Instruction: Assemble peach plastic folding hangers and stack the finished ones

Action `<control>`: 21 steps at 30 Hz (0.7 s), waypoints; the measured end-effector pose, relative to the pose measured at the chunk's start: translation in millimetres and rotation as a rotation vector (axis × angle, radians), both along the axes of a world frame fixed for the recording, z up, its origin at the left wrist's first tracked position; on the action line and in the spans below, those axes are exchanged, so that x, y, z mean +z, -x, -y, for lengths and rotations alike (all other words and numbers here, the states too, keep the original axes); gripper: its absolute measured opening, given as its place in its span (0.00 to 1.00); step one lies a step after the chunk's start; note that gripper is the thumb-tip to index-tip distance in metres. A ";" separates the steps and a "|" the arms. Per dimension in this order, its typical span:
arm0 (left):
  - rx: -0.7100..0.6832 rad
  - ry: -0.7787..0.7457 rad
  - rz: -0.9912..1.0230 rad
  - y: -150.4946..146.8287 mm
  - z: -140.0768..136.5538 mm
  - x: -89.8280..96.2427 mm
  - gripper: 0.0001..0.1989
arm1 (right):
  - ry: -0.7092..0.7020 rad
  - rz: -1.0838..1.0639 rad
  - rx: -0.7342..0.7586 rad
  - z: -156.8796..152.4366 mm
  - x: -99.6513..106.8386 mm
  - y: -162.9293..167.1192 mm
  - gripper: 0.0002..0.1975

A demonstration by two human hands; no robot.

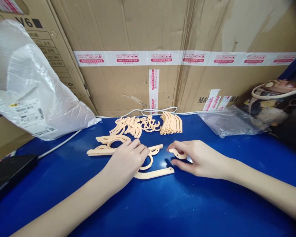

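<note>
My left hand point(130, 157) is closed over a cream plastic folding hanger, hiding its middle. From under the fingers come a straight bar point(156, 147), a ring-shaped part point(150, 163) and a curved arm point(155, 173) with a hole at its tip. My right hand point(202, 159) pinches a small curved cream plastic piece point(179, 154) between thumb and fingers, just right of the hanger and apart from it. Beyond my left hand lie similar hanger parts point(105, 139), partly covered by it.
Farther back on the blue table point(148, 210) are loose curved pieces point(128, 125), hooks point(149, 124) and a row of arms point(171, 123). A white cable point(138, 111) runs behind them. Around stand cardboard boxes point(128, 29), a plastic mailer point(39, 89), a clear bag point(227, 123) and a dark device point(10, 174).
</note>
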State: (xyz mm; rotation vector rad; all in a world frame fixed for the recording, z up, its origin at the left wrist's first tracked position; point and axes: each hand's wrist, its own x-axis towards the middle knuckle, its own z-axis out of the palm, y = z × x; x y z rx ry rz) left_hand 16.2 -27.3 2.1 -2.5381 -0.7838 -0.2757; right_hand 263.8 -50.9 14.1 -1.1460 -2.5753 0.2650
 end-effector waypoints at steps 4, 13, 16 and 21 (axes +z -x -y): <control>0.041 0.020 0.066 -2.3 3.5 1.7 0.09 | -0.078 0.012 -0.029 -3.3 0.6 -1.9 0.17; -0.180 0.724 0.235 -9.3 22.1 4.6 0.09 | 0.014 0.119 -0.060 -1.9 0.8 2.1 0.17; -0.142 0.829 0.231 -9.3 21.3 2.9 0.07 | 0.100 0.113 -0.095 -0.9 2.2 2.3 0.18; -0.049 0.917 0.368 -10.3 19.9 5.1 0.09 | 0.169 0.034 -0.112 0.4 1.6 2.4 0.19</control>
